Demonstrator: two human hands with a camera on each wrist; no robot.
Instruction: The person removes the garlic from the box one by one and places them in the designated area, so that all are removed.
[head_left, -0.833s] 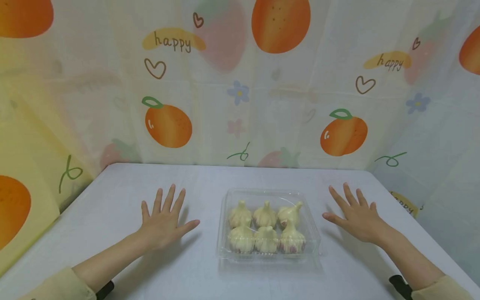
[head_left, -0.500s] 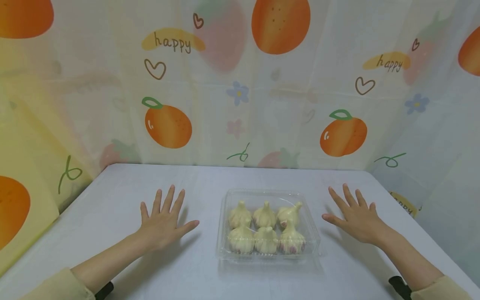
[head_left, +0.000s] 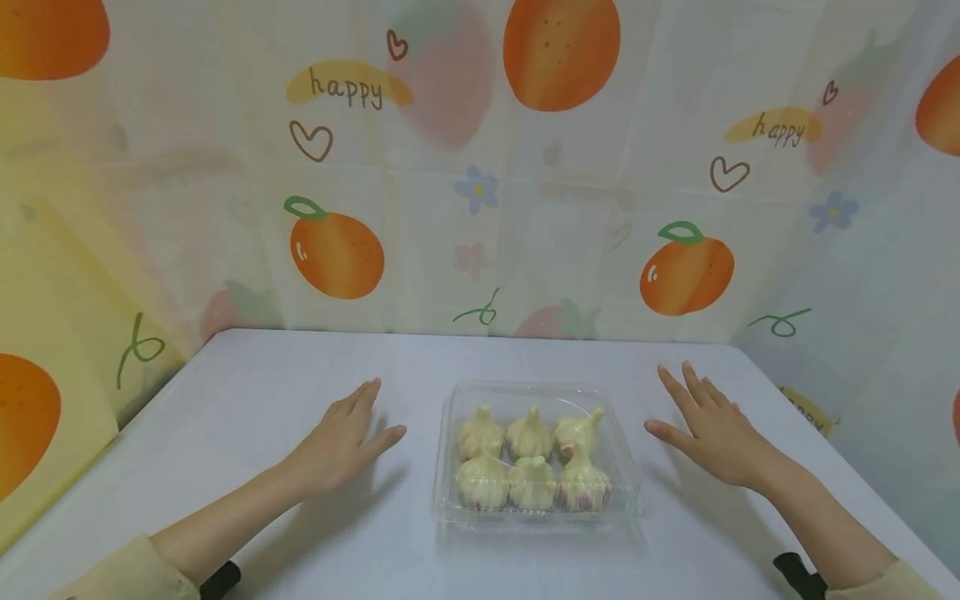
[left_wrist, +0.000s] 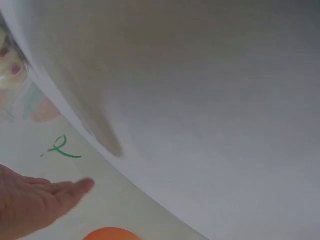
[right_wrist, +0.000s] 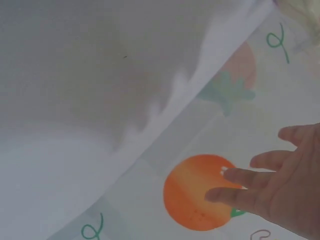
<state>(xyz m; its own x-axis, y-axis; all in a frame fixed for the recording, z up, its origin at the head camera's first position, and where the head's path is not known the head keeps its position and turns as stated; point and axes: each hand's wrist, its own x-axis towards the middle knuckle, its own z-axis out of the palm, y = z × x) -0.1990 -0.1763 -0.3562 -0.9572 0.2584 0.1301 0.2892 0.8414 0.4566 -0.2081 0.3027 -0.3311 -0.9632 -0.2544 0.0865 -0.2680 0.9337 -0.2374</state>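
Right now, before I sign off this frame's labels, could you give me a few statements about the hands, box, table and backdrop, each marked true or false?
1. Six garlic bulbs are in the clear box. True.
2. The left hand grips the clear box. False: it is apart from it.
3. The right hand holds nothing. True.
4. The table has a black top. False: it is white.
5. Oranges are printed on the backdrop. True.

In the head view, the patterned backdrop (head_left: 555,258) bears the word "happy" on a yellow patch (head_left: 349,82) at upper left and on a second yellow patch (head_left: 774,126) at upper right, with partly legible lettering on a third yellow patch (head_left: 806,410) at lower right.
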